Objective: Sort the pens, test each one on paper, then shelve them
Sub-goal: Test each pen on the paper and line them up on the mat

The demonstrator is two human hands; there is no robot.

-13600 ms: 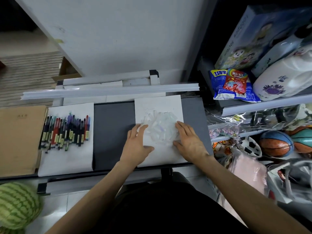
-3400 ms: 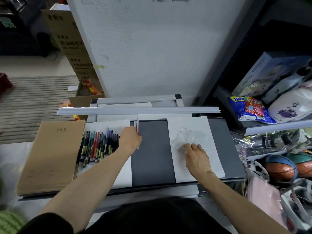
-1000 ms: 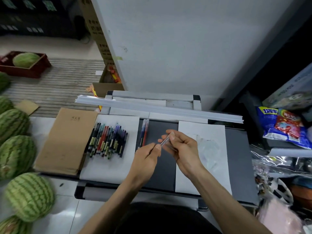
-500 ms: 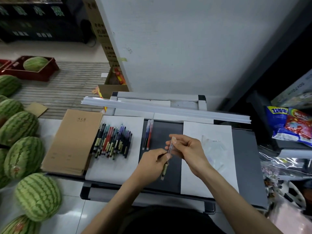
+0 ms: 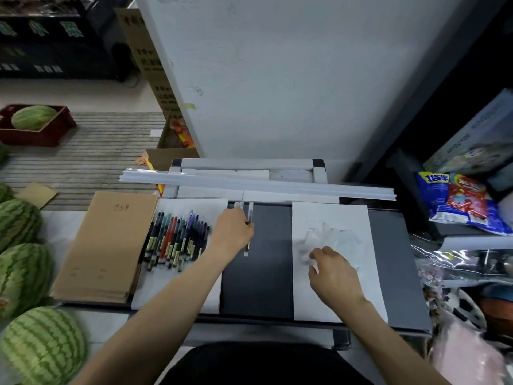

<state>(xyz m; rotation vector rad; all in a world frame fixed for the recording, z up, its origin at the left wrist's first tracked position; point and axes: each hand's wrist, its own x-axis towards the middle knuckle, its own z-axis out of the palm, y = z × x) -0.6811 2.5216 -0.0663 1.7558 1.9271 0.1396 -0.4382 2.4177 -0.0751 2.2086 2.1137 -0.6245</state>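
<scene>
A row of several capped pens [image 5: 177, 240] lies on the left white sheet [image 5: 177, 290]. My left hand [image 5: 233, 232] is at that sheet's right edge and pinches a clear pen [image 5: 250, 212], which lies lengthwise on the dark grey board [image 5: 266, 273]. The tips of two other pens [image 5: 238, 204] stick out just behind my knuckles. My right hand [image 5: 330, 270] hovers with loosely bent fingers over the right white sheet [image 5: 333, 215], at the near edge of a heap of clear wrappers [image 5: 341, 237].
A stack of brown notebooks [image 5: 111, 240] lies left of the pens. Long white strips [image 5: 249, 182] run across the back of the board. Watermelons [image 5: 41, 345] sit on the floor at the left. Snack packs [image 5: 460, 201] and cluttered shelves stand at the right.
My hands have parted. The left one carried the pen back and left to the two set-aside pens. The right one moved right onto the wrapper sheet.
</scene>
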